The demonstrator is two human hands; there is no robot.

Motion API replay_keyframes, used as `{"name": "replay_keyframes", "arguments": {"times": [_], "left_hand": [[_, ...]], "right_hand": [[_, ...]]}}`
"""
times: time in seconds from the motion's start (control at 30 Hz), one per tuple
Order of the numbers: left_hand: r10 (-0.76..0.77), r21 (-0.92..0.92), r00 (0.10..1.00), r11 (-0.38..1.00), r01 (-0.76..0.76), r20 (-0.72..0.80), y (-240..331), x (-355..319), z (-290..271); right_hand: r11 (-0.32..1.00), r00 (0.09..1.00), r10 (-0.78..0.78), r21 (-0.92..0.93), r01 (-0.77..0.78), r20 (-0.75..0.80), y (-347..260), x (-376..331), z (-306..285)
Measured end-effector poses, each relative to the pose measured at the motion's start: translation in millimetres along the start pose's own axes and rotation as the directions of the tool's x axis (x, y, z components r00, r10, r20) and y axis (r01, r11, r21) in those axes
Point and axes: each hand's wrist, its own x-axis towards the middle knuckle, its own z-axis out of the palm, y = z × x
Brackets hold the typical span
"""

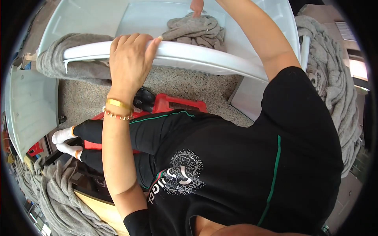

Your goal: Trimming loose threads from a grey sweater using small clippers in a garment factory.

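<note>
My left hand (130, 59) is wrapped over the curved rim of a large white plastic tub (204, 53), with its thumb lying along the edge. Inside the tub lies a crumpled grey towel (197, 30). My right arm stretches over the tub and leaves the picture at the top. A part of what looks like my right hand (197, 6) shows at the upper edge, one finger pointing down at the towel and seeming to touch it. The rest of that hand is cut off. Another grey towel (75, 55) hangs over the tub's left end.
A heap of grey towels (330, 78) stands at the right, and more towels (63, 196) lie at the lower left. Beneath the tub are a red plastic stool (179, 101) and dark shoes (144, 99) on the speckled floor (193, 84). A white bin (33, 102) stands at the left.
</note>
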Motion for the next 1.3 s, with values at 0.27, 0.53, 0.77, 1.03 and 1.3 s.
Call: {"name": "replay_keyframes", "arguments": {"times": [0.27, 0.53, 0.77, 1.03, 1.3], "left_hand": [[-0.072, 0.048, 0.993, 0.996, 0.077, -0.092, 16.6, -2.7, 11.0], [-0.044, -0.001, 0.994, 0.999, 0.044, -0.104, 22.5, 10.2, 16.9], [-0.152, 0.000, 0.976, 0.988, 0.154, -0.158, 26.6, 19.8, 27.9], [-0.146, -0.012, 0.957, 0.989, 0.148, -0.251, 15.8, 11.9, 41.9], [-0.149, -0.015, 0.969, 0.989, 0.149, -0.198, 10.7, 15.8, 45.7]], "right_hand": [[0.971, 0.944, -0.161, -0.124, 0.203, 0.288, 121.0, 18.3, 89.6], [0.897, 0.887, -0.343, -0.171, 0.407, 0.311, 139.5, -15.4, 140.6], [0.889, 0.850, -0.044, -0.367, 0.273, 0.526, 252.7, 70.7, 201.9], [0.919, 0.756, 0.148, -0.372, 0.134, 0.638, 263.0, 105.5, 191.5], [0.878, 0.721, 0.128, -0.417, 0.237, 0.680, 300.0, 131.3, 249.3]]}}
